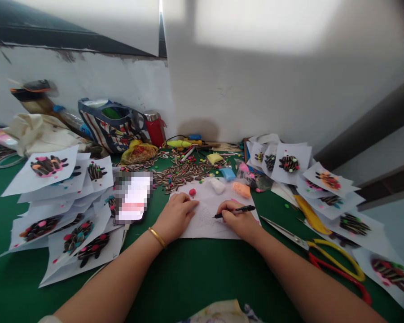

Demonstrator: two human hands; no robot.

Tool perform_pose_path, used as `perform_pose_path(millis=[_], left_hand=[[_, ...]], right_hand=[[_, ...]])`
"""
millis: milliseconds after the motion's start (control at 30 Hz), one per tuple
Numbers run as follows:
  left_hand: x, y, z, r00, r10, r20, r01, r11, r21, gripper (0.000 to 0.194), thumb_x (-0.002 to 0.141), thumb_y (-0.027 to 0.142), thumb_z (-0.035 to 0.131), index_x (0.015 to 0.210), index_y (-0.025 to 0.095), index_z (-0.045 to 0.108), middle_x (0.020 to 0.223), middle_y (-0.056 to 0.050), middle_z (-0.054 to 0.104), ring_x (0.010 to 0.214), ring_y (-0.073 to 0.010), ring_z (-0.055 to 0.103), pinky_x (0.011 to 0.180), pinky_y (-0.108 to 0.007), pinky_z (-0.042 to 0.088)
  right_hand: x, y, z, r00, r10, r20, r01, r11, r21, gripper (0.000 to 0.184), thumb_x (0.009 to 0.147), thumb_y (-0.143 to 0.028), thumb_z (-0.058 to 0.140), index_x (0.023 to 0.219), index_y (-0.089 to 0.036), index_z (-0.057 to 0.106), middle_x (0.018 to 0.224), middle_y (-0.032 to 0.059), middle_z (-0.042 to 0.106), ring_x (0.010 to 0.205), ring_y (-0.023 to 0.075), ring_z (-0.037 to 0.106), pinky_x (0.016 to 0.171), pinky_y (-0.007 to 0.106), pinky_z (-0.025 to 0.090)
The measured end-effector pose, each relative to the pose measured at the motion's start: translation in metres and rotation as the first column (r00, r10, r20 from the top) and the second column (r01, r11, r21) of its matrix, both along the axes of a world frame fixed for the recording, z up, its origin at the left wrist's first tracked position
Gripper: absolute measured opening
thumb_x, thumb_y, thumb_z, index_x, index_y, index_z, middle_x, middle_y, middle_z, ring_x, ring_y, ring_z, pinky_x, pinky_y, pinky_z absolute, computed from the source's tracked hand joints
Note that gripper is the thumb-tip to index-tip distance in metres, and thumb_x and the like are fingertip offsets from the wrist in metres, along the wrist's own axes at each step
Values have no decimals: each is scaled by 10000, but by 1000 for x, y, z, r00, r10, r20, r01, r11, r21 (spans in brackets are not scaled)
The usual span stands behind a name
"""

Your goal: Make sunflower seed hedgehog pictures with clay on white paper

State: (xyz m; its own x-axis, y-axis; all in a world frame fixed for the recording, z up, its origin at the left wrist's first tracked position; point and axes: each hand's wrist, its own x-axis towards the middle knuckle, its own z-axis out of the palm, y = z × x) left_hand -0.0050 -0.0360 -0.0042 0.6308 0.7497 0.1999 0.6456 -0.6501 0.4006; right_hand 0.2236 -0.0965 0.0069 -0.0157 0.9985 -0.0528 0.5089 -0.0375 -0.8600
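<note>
My right hand (pixel 239 220) is closed around a black pen (pixel 243 209), its tip on a white sheet of paper (pixel 191 231). Faint line drawing shows on the sheet near the tip. My left hand (pixel 177 214), fingers stretched out, lies flat on the paper's left side. Along the sheet's far part sit a small red clay ball (pixel 192 192), a white clay lump (pixel 217 185) and an orange clay lump (pixel 241 189). A blue clay piece (pixel 227 173) lies just beyond them.
Striped seeds (pixel 185 172) are scattered behind the paper. Stacked seed-picture cards (pixel 50 168) stand left, with more cards (pixel 330 199) right. Large scissors (pixel 299 242) and a yellow-handled knife (pixel 311 213) lie right. A phone (pixel 133 197), red flask (pixel 155 128) and striped bag (pixel 111 128) are left.
</note>
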Motion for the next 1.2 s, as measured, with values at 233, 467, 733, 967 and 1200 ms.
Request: perform_pose_path(millis=[233, 467, 733, 967, 1200], left_hand=[[1, 1, 0, 1000, 16, 15, -17, 1000, 21, 387, 865, 96, 492, 1181, 236, 668, 1074, -85, 559, 1036, -230, 492, 983, -423, 430], [0, 1, 0, 1000, -12, 23, 11, 1000, 23, 409, 858, 93, 480, 1179, 259, 672, 1098, -84, 575, 1046, -236, 501, 988, -444, 433], [1, 1, -2, 1000, -2, 2, 2, 999, 34, 409, 858, 89, 477, 1194, 228, 665, 1107, -97, 569, 1054, -240, 494, 999, -437, 426], [1, 1, -3, 1000, -3, 1, 3, 999, 34, 385, 871, 101, 481, 1187, 223, 663, 1108, -93, 563, 1058, -239, 496, 997, -425, 423], [2, 0, -4, 1000, 7, 2, -7, 999, 36, 382, 877, 106, 478, 1187, 232, 664, 1107, -90, 566, 1057, -239, 499, 1001, -429, 423]], right_hand=[[-3, 0, 2, 995, 35, -97, -32, 999, 31, 218, 834, -244, 468, 913, -201, 667, 841, 19, 671, 773, 165, 623, 723, 288, 492], [27, 9, 1, 872, -312, -377, 400, 898, 183, 287, 886, -383, 458, 1027, -204, 633, 821, 39, 654, 700, 151, 615, 631, 274, 491], [-4, -7, 4, 999, 18, -41, -14, 996, 88, 115, 794, -227, 524, 806, -206, 637, 735, 11, 656, 676, 158, 596, 610, 264, 457], [-12, -9, 5, 995, 68, 75, -73, 994, 76, 139, 792, -159, 502, 796, -204, 634, 758, 9, 648, 738, 168, 594, 649, 267, 439], [-13, -8, 7, 991, 74, 109, -80, 996, 48, 141, 805, -163, 500, 810, -208, 633, 768, 2, 646, 740, 165, 593, 656, 272, 430]])
